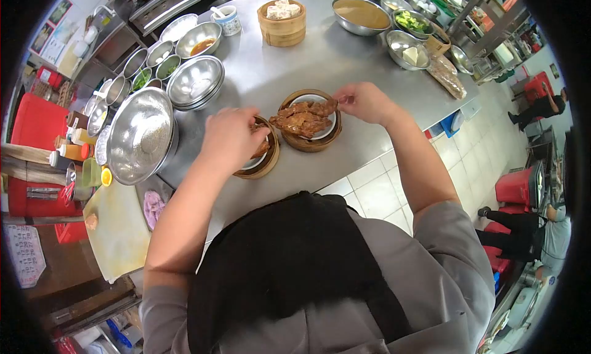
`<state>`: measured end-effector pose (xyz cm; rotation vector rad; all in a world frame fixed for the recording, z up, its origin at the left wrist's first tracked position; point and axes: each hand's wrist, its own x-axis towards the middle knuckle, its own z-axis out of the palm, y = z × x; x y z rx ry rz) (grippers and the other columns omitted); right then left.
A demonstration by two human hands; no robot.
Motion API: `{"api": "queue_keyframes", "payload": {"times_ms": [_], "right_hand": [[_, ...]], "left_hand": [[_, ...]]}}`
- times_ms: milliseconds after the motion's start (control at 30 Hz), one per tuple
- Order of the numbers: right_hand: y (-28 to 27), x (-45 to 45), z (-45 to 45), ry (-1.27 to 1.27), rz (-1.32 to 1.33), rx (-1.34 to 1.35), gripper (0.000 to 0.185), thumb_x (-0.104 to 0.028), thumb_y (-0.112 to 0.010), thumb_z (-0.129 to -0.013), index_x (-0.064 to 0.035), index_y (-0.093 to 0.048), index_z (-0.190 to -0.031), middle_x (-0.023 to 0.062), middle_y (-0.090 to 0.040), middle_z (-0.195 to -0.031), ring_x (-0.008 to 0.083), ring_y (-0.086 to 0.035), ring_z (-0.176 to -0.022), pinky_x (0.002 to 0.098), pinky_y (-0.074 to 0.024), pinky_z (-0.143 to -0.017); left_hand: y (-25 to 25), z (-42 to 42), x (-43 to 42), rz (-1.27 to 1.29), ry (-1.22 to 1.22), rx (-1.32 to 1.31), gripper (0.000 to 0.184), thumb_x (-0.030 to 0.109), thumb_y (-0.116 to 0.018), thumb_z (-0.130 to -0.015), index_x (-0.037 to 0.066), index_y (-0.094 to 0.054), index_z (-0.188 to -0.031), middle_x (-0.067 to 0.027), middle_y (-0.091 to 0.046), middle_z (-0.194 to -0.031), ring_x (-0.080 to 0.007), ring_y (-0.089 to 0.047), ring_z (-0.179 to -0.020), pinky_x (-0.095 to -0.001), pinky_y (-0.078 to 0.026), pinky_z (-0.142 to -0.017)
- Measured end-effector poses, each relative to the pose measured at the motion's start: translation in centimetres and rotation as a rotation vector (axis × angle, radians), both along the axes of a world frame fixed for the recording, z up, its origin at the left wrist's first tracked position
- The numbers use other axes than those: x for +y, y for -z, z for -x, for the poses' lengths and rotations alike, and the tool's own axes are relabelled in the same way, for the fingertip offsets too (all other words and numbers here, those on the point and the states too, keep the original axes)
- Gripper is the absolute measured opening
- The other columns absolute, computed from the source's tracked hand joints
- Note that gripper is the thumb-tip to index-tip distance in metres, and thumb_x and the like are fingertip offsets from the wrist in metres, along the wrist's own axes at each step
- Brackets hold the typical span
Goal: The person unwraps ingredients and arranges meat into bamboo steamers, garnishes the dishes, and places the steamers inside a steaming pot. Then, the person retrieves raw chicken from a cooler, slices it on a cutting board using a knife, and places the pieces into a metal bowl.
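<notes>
A small bamboo steamer (pixel 284 137) holds a white dish with brown, glossy chicken feet (pixel 303 121) piled on it. At its right side, my right hand (pixel 364 103) pinches the end of a chicken foot between thumb and fingers. My left hand (pixel 231 135) curls over a second bamboo steamer (pixel 268 167), just to the left and nearer to me. More brown chicken feet (pixel 263 148) show there on a white dish, partly covered by that hand. Its fingers are bent down around the food, and their tips are partly hidden.
Stacked steel bowls (pixel 196 80) and a big steel basin (pixel 141 135) stand on the left. Farther back sit a bamboo steamer of white dumplings (pixel 282 23) and a wide bowl of brown liquid (pixel 361 15). Bagged food (pixel 446 76) lies near the right table edge. Two people are beyond.
</notes>
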<state>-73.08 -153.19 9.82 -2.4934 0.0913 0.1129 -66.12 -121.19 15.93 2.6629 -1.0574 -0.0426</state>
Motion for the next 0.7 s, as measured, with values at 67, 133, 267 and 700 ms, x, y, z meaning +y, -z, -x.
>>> {"api": "queue_keyframes", "payload": {"times_ms": [67,133,267,700], "right_hand": [[0.4,-0.2,-0.1,-0.026,-0.015,-0.044,0.024,-0.014,-0.072,-0.085,-0.0095,-0.074,-0.108,0.0129,-0.073,-0.096,0.0293,-0.07,-0.089,0.038,-0.0554,-0.082],[0.6,-0.3,-0.3,-0.057,-0.017,-0.075,0.023,-0.014,-0.072,-0.085,-0.0093,-0.074,-0.107,0.0131,-0.073,-0.095,0.0301,-0.069,-0.088,0.0386,-0.0554,-0.082],[0.8,-0.4,-0.8,-0.094,-0.038,-0.073,0.021,-0.014,-0.071,-0.084,-0.0082,-0.073,-0.105,0.0129,-0.073,-0.096,0.0312,-0.069,-0.089,0.0396,-0.0552,-0.082],[1.8,-1.6,-2.0,-0.215,-0.079,-0.157,0.021,-0.009,-0.074,-0.082,-0.0077,-0.072,-0.103,0.0111,-0.07,-0.095,0.0268,-0.067,-0.085,0.0376,-0.0548,-0.077]], "left_hand": [[1.3,-0.7,-2.2,-0.07,-0.031,0.096,0.03,0.023,-0.076,-0.084,0.006,-0.072,-0.109,-0.0118,-0.074,-0.093,-0.0314,-0.07,-0.091,-0.0418,-0.054,-0.082],[2.6,-0.9,-3.0,-0.076,-0.067,0.182,0.027,0.023,-0.076,-0.084,0.006,-0.073,-0.104,-0.0122,-0.074,-0.091,-0.0312,-0.071,-0.088,-0.0416,-0.055,-0.08],[3.6,-0.3,-3.8,-0.014,-0.12,0.263,0.026,0.025,-0.076,-0.084,0.006,-0.073,-0.101,-0.0125,-0.074,-0.09,-0.0305,-0.072,-0.085,-0.0405,-0.056,-0.078],[4.4,-0.1,-5.2,-0.22,-0.103,0.047,0.023,0.032,-0.074,-0.083,0.01,-0.077,-0.089,-0.0112,-0.073,-0.086,-0.0335,-0.066,-0.092,-0.0456,-0.051,-0.085]]}}
